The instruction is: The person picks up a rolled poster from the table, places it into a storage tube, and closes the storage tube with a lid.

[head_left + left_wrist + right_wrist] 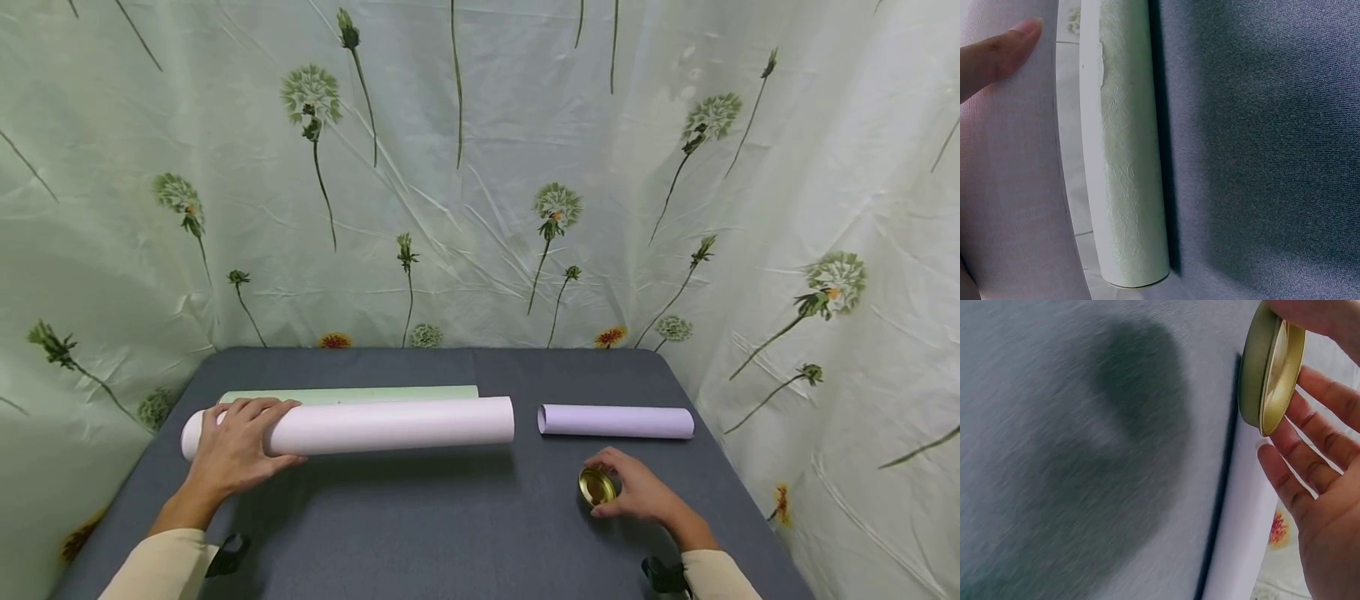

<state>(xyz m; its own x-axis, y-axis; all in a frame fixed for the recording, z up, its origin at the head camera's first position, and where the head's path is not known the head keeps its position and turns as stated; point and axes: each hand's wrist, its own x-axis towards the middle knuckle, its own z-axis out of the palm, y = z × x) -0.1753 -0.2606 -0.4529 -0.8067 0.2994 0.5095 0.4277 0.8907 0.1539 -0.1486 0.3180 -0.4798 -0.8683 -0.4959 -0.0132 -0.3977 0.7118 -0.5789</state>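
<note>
My left hand point(234, 446) grips a long pale pink paper roll point(397, 423) near its left end. The roll hangs level above the table, its shadow falling below it. In the left wrist view the thumb point(1013, 50) lies across the roll's finely textured surface point(1016, 187). Behind it a pale green, crinkled roll point(360, 394) lies on the table, partly hidden. At the right, my right hand point(637, 490) holds a shallow round gold tin point(597, 486) by its rim, thumb on one side and fingers on the other. Its hollow gold inside shows in the right wrist view.
A shorter lilac paper roll point(617, 422) lies at the back right of the dark grey table point(420, 533), beyond my right hand. A pale curtain point(480, 250) printed with dandelions hangs close behind the table and along both sides.
</note>
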